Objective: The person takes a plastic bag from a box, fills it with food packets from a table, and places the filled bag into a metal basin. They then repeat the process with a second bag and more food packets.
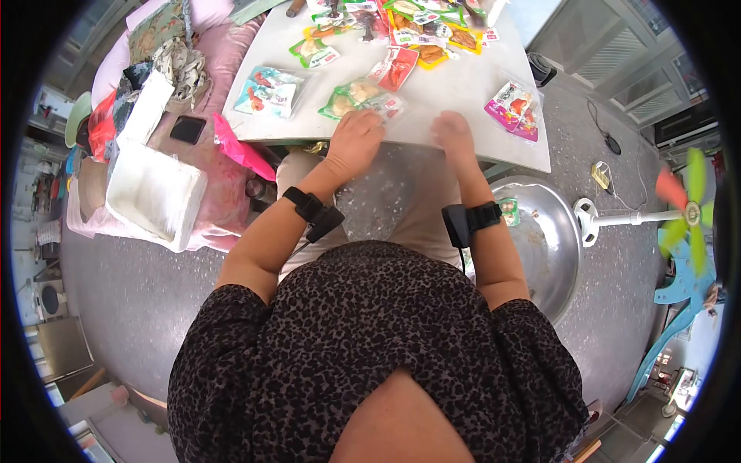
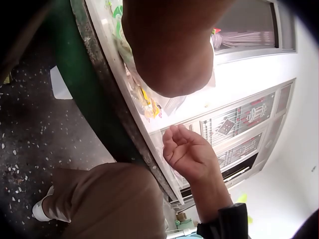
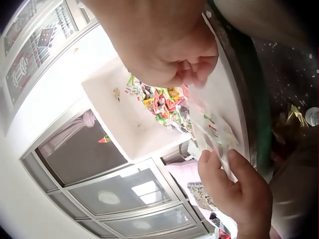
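A green-and-clear plastic packet (image 1: 356,99) with pale round pieces inside lies near the table's front edge. My left hand (image 1: 357,143) is at its near side. In the right wrist view, the thumb and fingers of the left hand (image 3: 239,191) pinch the packet's clear edge (image 3: 219,137). Blurred in the head view, my right hand (image 1: 454,137) is over the table edge to the right, apart from the packet. The left wrist view shows that right hand (image 2: 192,157) with loosely curled fingers and nothing in its palm.
Colourful snack packets (image 1: 432,35) are heaped at the table's back. A blue-white packet (image 1: 270,91) lies left, a pink-purple one (image 1: 513,112) right. A large metal basin (image 1: 552,239) stands beside my right arm, near a fan (image 1: 693,212). A white foam box (image 1: 154,193) sits left.
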Demonstrator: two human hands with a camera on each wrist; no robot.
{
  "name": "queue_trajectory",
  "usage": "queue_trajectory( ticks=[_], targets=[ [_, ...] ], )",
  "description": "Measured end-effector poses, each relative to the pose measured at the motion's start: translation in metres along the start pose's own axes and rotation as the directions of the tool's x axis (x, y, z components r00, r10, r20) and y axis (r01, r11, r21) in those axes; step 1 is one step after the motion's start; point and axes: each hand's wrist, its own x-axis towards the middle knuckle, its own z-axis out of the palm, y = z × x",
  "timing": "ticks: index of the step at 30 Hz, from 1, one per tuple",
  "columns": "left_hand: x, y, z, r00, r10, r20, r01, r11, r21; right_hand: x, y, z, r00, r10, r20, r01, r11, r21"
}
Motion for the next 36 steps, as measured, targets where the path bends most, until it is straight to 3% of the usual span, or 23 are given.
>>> queue_trajectory(
  ticks=[2,5,8,11,14,17,19,22,28,31,34,36],
  targets=[
    [0.013,-0.008,-0.014,0.998,-0.039,-0.041,0.034,0.993,-0.111,0.011,0.008,-0.004,0.957,-0.284,0.064,0.291,0.924,-0.247],
    [0.034,-0.03,-0.03,0.986,-0.158,-0.054,0.139,0.955,-0.262,0.011,-0.028,0.003,0.919,-0.357,0.169,0.395,0.813,-0.427],
    [0.062,-0.041,-0.065,0.854,-0.442,0.276,0.52,0.746,-0.416,0.016,-0.062,0.016,0.867,-0.399,0.298,0.492,0.777,-0.393],
    [0.076,-0.06,-0.07,0.799,-0.417,0.433,0.598,0.624,-0.504,0.014,-0.093,0.029,0.835,-0.364,0.414,0.511,0.791,-0.337],
    [0.077,-0.054,-0.073,0.754,-0.419,0.505,0.656,0.505,-0.56,0.015,-0.1,0.031,0.806,-0.222,0.549,0.463,0.815,-0.349],
    [0.07,-0.056,-0.07,0.745,-0.427,0.512,0.665,0.422,-0.616,0.01,-0.106,0.029,0.812,-0.147,0.566,0.493,0.691,-0.529],
    [0.063,-0.056,-0.07,0.751,-0.43,0.5,0.651,0.365,-0.665,0.006,-0.108,0.025,0.818,-0.18,0.546,0.468,0.761,-0.45],
    [0.057,-0.061,-0.067,0.848,-0.371,0.378,0.529,0.633,-0.566,0.0,-0.116,0.02,0.819,-0.225,0.527,0.479,0.774,-0.414],
    [0.057,-0.037,-0.058,0.78,-0.457,0.426,0.582,0.781,-0.226,0.017,-0.108,0.004,0.803,-0.318,0.504,0.565,0.674,-0.475],
    [0.057,-0.035,-0.05,0.828,-0.427,0.364,0.555,0.717,-0.422,0.015,-0.111,-0.003,0.839,-0.3,0.453,0.511,0.72,-0.47],
    [0.062,-0.036,-0.049,0.825,-0.42,0.377,0.559,0.704,-0.438,0.014,-0.112,-0.014,0.853,-0.278,0.442,0.475,0.764,-0.437],
    [0.067,-0.034,-0.047,0.893,-0.355,0.278,0.451,0.688,-0.568,0.01,-0.117,-0.023,0.809,-0.318,0.494,0.55,0.706,-0.446]
  ],
)
